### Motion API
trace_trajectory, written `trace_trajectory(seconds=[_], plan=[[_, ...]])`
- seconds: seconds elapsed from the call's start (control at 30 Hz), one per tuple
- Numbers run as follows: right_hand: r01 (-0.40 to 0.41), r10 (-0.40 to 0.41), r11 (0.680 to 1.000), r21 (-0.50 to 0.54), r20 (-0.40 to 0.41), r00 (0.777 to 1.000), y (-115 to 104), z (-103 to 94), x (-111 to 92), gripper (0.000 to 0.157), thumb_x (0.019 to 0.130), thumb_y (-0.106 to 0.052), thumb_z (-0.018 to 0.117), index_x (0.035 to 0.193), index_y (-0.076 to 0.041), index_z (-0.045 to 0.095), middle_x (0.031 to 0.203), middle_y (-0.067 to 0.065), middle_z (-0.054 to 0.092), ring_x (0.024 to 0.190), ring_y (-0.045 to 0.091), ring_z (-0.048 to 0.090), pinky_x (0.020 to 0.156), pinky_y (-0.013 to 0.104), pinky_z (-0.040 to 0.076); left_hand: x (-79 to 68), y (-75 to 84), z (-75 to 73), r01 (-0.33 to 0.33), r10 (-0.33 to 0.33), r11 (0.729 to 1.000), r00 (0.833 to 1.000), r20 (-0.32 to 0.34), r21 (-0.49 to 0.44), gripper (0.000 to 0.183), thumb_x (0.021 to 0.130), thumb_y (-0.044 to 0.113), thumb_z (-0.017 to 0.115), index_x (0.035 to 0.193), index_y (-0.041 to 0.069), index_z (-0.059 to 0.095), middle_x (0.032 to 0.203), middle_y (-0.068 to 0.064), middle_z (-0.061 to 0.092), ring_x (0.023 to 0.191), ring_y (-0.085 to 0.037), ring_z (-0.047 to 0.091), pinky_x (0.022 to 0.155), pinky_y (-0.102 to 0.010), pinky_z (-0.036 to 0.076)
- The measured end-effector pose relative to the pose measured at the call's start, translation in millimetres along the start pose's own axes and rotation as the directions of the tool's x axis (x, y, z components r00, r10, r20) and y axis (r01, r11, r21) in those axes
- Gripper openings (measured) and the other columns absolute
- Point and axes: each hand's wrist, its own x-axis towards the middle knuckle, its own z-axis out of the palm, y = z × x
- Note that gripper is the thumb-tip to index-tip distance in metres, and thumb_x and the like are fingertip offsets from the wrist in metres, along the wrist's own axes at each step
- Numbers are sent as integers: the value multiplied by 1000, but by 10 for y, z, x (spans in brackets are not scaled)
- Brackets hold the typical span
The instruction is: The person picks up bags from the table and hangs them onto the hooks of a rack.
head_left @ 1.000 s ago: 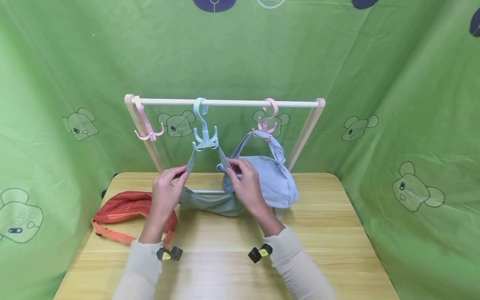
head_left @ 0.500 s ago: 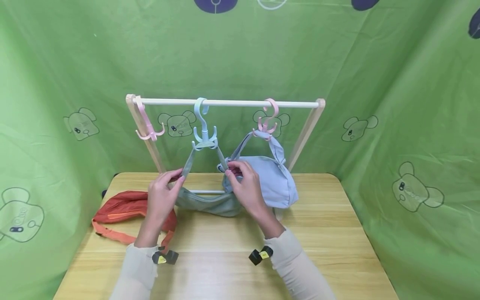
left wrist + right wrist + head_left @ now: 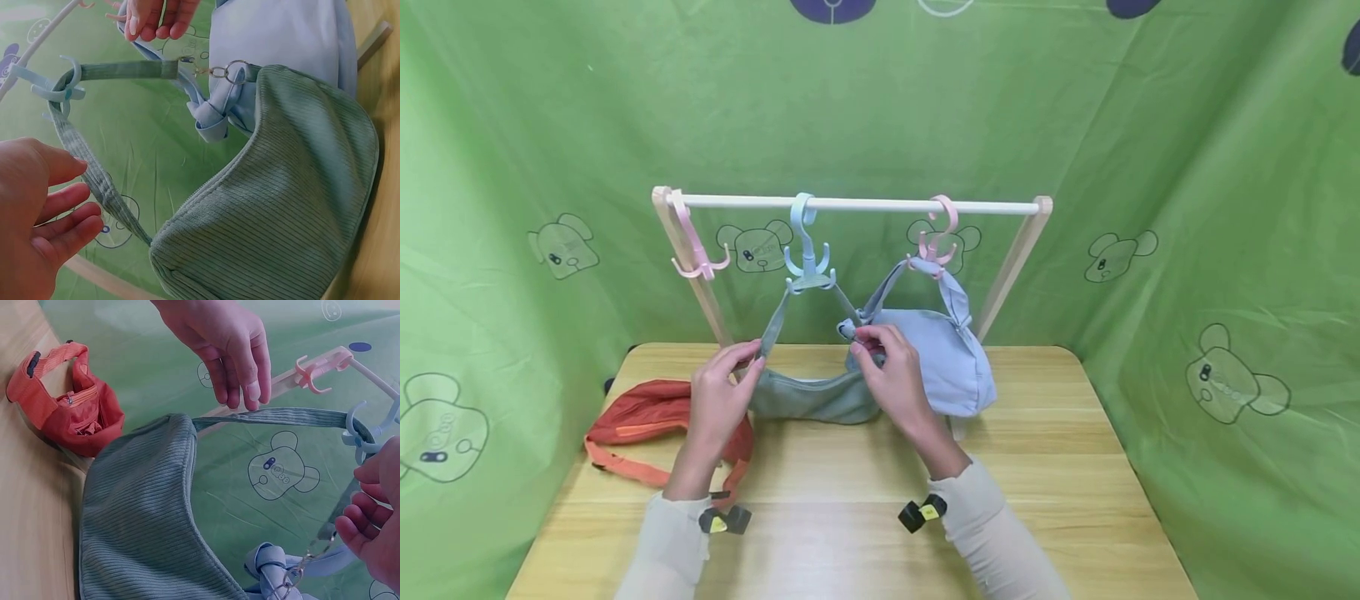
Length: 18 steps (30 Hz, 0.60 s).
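Observation:
A green corduroy shoulder bag (image 3: 816, 402) hangs by its strap (image 3: 128, 70) from the lower prongs of a light blue hook hanger (image 3: 807, 242). My left hand (image 3: 718, 396) is beside the left part of the strap, fingertips right at it and fingers loosely bent in the left wrist view. On the other side, my right hand (image 3: 891, 379) is near the strap's chain end (image 3: 305, 562). Its relaxed fingers (image 3: 147, 25) show apart from the strap in the left wrist view. Behind that hand, a light blue bag (image 3: 951, 358) hangs from a pink hook hanger (image 3: 936, 242).
A white rail (image 3: 872, 204) on wooden posts (image 3: 1015, 262) carries the hangers. Another pink hook hanger (image 3: 697, 250) is at its left end. A red-orange bag (image 3: 640, 417) lies on the wooden table (image 3: 1045, 492), left. A green printed curtain (image 3: 880, 100) surrounds everything.
My left hand has moved slightly left and down, and the fingers of both hands have eased off the strap. The green bag has swung a little left and up.

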Motion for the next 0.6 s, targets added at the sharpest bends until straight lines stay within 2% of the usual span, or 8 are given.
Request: trace_trajectory(seconds=[0.07,0.17,0.4,0.5,0.6], plan=[[-5,5,1000,1,8,1000,0,10,-6,18,94,-2,72,111,3,71,106,15,69,93,23,68,88,29,63,-11,-18,-8,-8,8,1000,1000,-3,2,25,85,-5,80,109,-5,77,110,-21,78,91,-37,77,90,-4,52],[-8,9,1000,-5,21,1000,3,28,-17,18,94,-1,72,111,2,71,106,15,69,93,23,68,88,28,63,-33,-41,-26,-16,16,1000,1000,-4,9,24,85,-5,80,108,-5,77,111,-21,78,92,-37,77,90,-9,55],[15,-15,1000,3,37,999,11,89,-48,19,92,0,73,111,4,71,103,16,69,91,25,69,85,30,63,-103,-89,-102,-6,6,999,1000,-5,40,23,84,-5,81,106,-4,78,111,-21,78,88,-36,77,62,-6,53],[41,-41,999,5,41,998,20,134,-69,19,91,2,73,110,4,71,102,16,70,89,25,69,83,30,63,-117,-111,-135,3,-3,998,1000,-1,65,23,84,-4,80,107,-3,78,109,-20,78,87,-35,77,62,-8,54],[55,-56,998,5,49,997,17,189,-102,18,91,2,73,109,4,71,101,16,71,88,25,69,81,30,63,-132,-125,-172,22,-23,997,1000,10,81,23,85,-4,80,108,-3,78,110,-21,78,87,-36,77,67,-1,50]])
